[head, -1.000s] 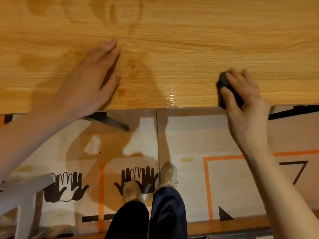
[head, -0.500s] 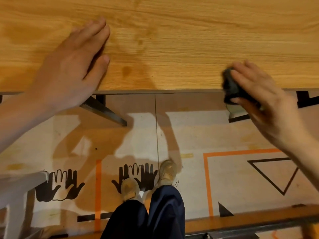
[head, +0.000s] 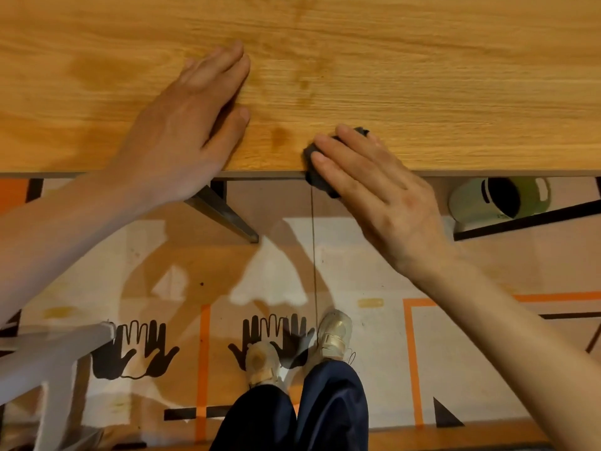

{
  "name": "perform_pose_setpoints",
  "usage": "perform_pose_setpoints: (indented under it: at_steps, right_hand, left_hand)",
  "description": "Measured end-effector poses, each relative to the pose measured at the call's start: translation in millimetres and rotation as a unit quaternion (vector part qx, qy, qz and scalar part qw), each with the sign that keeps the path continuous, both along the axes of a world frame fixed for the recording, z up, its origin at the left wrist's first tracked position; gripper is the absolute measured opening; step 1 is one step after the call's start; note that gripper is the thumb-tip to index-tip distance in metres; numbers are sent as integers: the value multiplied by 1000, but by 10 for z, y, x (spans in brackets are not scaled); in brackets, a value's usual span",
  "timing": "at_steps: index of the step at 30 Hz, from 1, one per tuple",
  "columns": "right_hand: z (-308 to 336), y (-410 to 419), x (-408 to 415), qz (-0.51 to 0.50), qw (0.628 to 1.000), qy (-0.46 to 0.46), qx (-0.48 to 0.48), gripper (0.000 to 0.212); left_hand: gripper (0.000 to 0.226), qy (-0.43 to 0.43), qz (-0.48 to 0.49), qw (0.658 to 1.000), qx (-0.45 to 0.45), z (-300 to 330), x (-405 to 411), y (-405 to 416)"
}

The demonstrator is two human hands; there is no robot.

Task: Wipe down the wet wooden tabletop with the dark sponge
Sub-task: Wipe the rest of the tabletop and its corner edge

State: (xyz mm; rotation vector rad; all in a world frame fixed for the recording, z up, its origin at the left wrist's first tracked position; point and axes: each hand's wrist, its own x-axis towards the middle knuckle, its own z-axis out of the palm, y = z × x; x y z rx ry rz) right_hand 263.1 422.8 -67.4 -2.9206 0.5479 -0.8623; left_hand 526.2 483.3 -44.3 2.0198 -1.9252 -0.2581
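The wooden tabletop (head: pixel 422 76) fills the upper part of the view, with darker damp patches at the left and near its front edge. My right hand (head: pixel 380 187) grips the dark sponge (head: pixel 314 172), pressing it against the table's front edge; most of the sponge is hidden under my fingers. A thin thread of water hangs down from the sponge. My left hand (head: pixel 185 125) lies flat on the tabletop with its fingers together, palm down, just left of the sponge.
Under the table a dark metal brace (head: pixel 224 209) angles down. A pale green bin (head: pixel 500 198) lies on its side at the right. A white stool (head: pixel 48 369) stands at the lower left. My feet (head: pixel 302 346) stand on a printed floor mat.
My right hand has carried the sponge left along the front edge, close to my left hand. The view has shifted, and my left hand now lies nearer the centre.
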Motion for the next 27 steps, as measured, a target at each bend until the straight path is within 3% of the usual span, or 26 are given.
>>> perform_pose_setpoints:
  at_steps: [6, 11, 17, 23, 27]
  right_hand:
    - [74, -139, -598, -78, 996, 26, 26, 39]
    - [65, 39, -66, -43, 999, 8, 20, 31]
    - [10, 428, 878, -18, 997, -52, 62, 27]
    - [104, 824, 1701, -2, 996, -14, 85, 34]
    - [195, 652, 1392, 17, 991, 49, 125, 40]
  left_hand:
    - [55, 20, 3, 1000, 1, 43, 439, 169]
    - [56, 11, 59, 998, 3, -9, 1002, 406]
    - [55, 16, 75, 997, -15, -77, 1077, 440]
    - [49, 14, 66, 998, -20, -62, 1055, 443]
    - [52, 10, 59, 998, -10, -61, 1052, 456]
